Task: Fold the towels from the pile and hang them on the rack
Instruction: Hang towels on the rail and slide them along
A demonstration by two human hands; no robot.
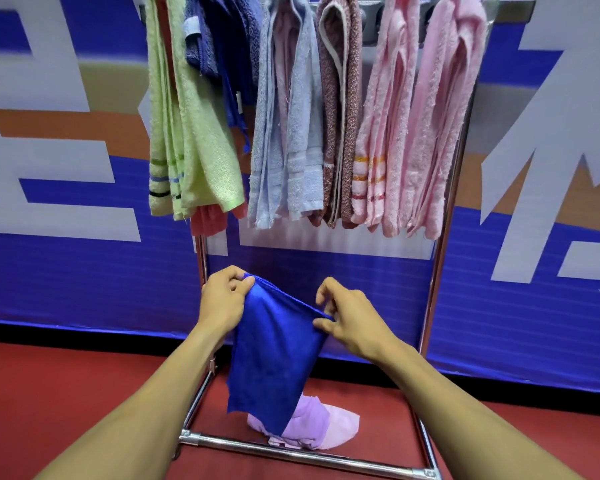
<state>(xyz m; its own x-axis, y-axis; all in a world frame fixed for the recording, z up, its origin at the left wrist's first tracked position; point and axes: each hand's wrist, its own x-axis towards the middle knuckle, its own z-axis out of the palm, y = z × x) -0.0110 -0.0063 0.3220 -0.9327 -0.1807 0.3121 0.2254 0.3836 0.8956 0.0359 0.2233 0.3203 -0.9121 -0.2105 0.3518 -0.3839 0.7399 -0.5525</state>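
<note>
While the blue towel (pixel 274 355) hangs between both hands in front of the rack (pixel 444 237), it sits near the viewer, low and central, with its free lower edge dangling just above the lilac towels (pixel 312 427) that lie on the red floor (pixel 66 393) inside the rack's base frame. The left hand (pixel 222 303) grips the towel's upper left corner, fingers curled round a bunched edge. The right hand (pixel 350 320) pinches the upper right corner between thumb and fingertips, the other fingers lifted and loosely bent. The top edge runs slack between the two grips, sloping down to the right.

The cloth drapes and creases freely, so it is judged thin, soft and light; it should fold without resistance but will not hold a shape unsupported, and its smooth sheen suggests it could slip from a weak pinch. Corners and the top hem look the surest places to take hold, since they keep the panel flat for the next fold.

Farther off, the top bar already carries a green towel (pixel 187 133) at left, a dark blue one (pixel 222 39), a pale blue one (pixel 288 133), a speckled red-brown one (pixel 340 116) and pink towels (pixel 413 133) at right. A blue and white printed wall (pixel 49 271) stands behind.
</note>
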